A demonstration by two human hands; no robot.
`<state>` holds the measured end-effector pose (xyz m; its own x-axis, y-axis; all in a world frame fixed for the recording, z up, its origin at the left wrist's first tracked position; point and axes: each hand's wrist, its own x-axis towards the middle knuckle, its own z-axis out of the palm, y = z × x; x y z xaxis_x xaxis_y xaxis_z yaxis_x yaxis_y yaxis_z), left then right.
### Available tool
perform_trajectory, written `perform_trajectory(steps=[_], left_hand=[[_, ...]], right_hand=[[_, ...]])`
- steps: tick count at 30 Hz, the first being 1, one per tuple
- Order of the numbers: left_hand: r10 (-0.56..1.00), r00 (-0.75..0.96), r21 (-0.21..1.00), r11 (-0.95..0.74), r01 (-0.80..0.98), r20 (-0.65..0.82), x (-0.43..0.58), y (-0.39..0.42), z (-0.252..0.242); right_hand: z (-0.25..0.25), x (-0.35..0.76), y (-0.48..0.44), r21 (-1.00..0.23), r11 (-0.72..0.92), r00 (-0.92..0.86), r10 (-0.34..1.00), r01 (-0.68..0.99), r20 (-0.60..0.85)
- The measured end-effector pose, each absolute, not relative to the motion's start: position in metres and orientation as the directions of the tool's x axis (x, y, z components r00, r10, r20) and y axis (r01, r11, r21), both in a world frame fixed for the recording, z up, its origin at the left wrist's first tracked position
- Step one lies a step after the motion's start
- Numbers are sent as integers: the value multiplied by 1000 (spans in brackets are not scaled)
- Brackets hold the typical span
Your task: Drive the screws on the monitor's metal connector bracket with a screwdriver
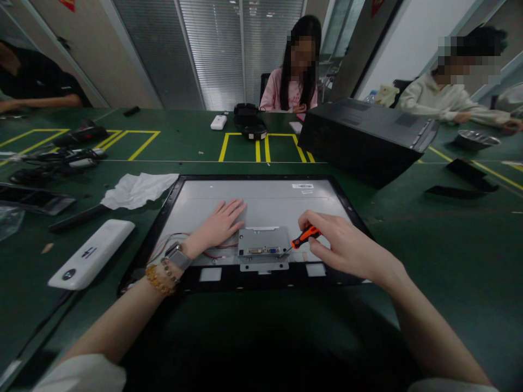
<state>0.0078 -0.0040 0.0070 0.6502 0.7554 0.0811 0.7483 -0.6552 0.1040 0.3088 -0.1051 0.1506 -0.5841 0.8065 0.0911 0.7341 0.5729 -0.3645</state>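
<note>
A monitor panel (261,198) lies face down on the green table, its grey metal back up inside a black frame. A small metal board cover (263,242) with connector ports sits near its front edge. My left hand (218,223) lies flat and open on the panel just left of that cover. My right hand (343,245) pinches an orange-handled screwdriver (304,237), whose tip touches the cover's right edge. Thin red wires (171,242) run along the panel by my left wrist.
A white cloth (137,190) and a white oblong device (92,253) lie to the left. A black computer case (365,136) stands at the right rear. Tools and cables (61,155) clutter the far left. Three other people sit around the table.
</note>
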Motion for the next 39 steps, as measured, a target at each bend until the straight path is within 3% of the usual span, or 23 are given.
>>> perform_trajectory(steps=[10,22,34,39], left_hand=[[756,649,101,-655,749,85,7,-3,5],[759,646,79,-651,755,80,8,-5,7],[751,652,72,-660,748,104,6,-4,3],[757,649,70,-653,754,67,7,-5,7]], right_hand=[[147,308,-105,-224,532,-533,844,817,59],[151,307,-106,-379,587,-588,799,716,127],[149,305,-107,-306,535,-546,836,788,58],[153,308,-106,-366,569,-584,808,736,81]])
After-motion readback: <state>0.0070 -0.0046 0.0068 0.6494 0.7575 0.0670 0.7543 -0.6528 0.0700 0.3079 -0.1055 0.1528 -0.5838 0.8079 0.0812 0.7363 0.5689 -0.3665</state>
